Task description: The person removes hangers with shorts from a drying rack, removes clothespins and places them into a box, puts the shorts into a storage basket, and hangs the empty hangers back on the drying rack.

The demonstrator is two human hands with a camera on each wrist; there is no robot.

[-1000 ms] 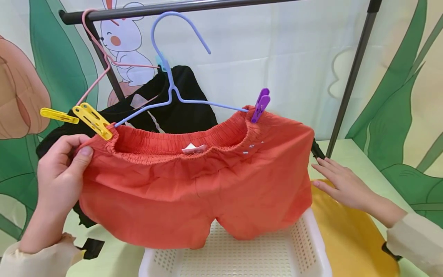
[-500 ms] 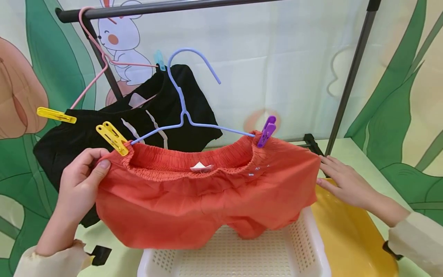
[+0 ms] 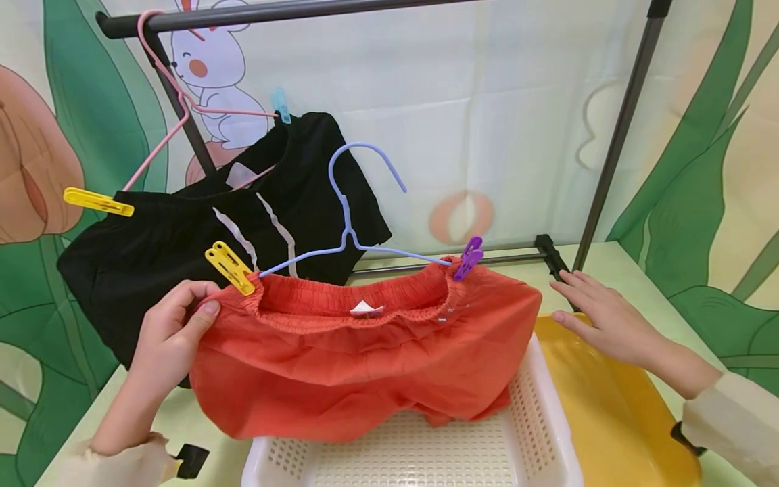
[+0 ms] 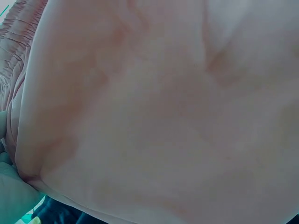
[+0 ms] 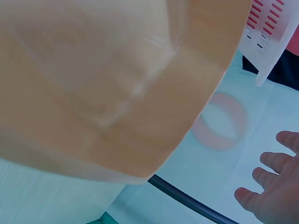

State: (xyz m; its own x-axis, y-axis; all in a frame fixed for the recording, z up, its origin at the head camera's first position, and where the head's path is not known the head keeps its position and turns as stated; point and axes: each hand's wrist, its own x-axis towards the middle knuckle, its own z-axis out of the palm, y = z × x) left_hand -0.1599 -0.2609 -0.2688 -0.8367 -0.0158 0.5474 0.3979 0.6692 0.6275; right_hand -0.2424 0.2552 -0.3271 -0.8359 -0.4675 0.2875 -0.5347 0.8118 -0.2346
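My left hand (image 3: 176, 335) pinches the left side of a pair of red shorts (image 3: 365, 358) between thumb and fingers. A blue hanger (image 3: 349, 237) spans the waistband, its hook free in the air. The waistband is clipped to it by a yellow clothespin (image 3: 229, 268) on the left and a purple clothespin (image 3: 468, 258) on the right. Cloth fills most of the left wrist view. Just right of the shorts, apart from them, my right hand (image 3: 608, 325) is held out with straight fingers above a yellow tray (image 3: 608, 406).
A white perforated basket (image 3: 554, 419) stands beneath the red shorts. Behind, black shorts (image 3: 182, 250) hang by a pink hanger (image 3: 164, 138) from the black rack bar (image 3: 292, 12), with yellow and light-blue clothespins. The rack's upright (image 3: 627, 122) stands at the right.
The hanger and red shorts have come down and to the right with my left hand, and the hook has dropped well below the bar. My right hand has hardly moved.
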